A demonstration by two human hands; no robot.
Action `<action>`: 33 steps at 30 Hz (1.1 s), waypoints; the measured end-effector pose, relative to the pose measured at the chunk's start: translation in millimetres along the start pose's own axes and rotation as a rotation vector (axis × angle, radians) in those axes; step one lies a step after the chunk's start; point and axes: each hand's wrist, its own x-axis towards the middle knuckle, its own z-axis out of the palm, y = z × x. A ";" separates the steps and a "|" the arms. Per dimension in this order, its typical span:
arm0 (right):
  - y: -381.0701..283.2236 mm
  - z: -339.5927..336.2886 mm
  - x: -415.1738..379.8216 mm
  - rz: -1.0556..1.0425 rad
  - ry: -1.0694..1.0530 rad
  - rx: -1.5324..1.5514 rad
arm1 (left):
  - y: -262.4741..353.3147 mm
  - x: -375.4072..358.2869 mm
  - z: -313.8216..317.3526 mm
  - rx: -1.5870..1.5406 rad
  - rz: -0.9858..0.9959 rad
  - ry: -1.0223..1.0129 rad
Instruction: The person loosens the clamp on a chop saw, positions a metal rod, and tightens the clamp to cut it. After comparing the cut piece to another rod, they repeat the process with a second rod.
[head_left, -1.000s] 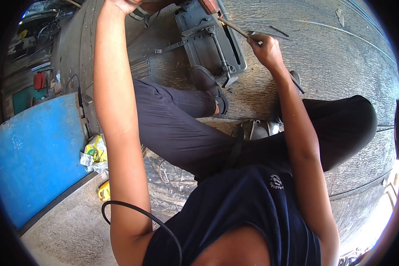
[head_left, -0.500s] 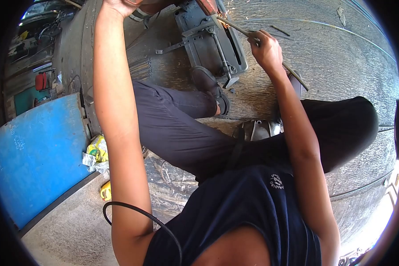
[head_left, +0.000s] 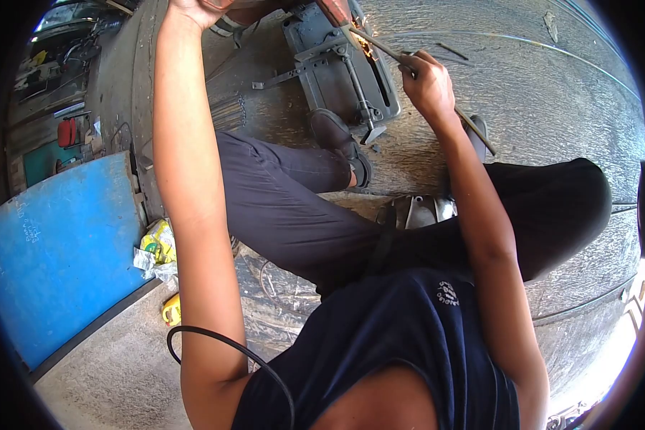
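My right hand (head_left: 428, 82) is closed around a thin metal rod (head_left: 474, 132). The rod's far end meets the reddish guard (head_left: 333, 11) of a cut-off saw, where orange sparks fly. Below the guard lies the saw's grey base (head_left: 330, 82), with a clamp screw (head_left: 357, 84) along it. At the top edge my left hand (head_left: 197, 10) is partly cut off by the frame. Its fingers look curled beside the saw's upper part, but what they grip is hidden.
A short rod piece (head_left: 453, 51) lies on the ground right of the saw. Thin rods (head_left: 228, 111) lie left of it. My shoe (head_left: 335, 132) is close to the base. A blue panel (head_left: 64, 251) and yellow packaging (head_left: 158, 244) are at left. A black cable (head_left: 226, 344) crosses my left arm.
My right hand has shifted slightly left and down, and the rod's near end has dropped a little. Sparks continue at the saw. My left hand has hardly moved.
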 end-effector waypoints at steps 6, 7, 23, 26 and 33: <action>2.1 -0.5 -0.8 -0.050 0.003 0.200 | 0.3 0.6 -1.1 -0.008 0.007 -0.023; 3.4 0.6 -1.4 -0.072 0.002 0.203 | -0.1 1.5 -1.8 -0.007 0.007 -0.024; 9.2 -8.1 1.4 0.376 -0.467 0.525 | 1.0 -0.7 2.7 0.039 0.028 0.012; 5.0 -20.5 2.8 0.543 -0.586 0.893 | 1.3 -2.9 4.6 0.038 0.012 0.027; -0.1 -9.9 -2.2 0.492 -0.449 0.780 | 0.4 -7.1 7.6 0.023 0.012 0.054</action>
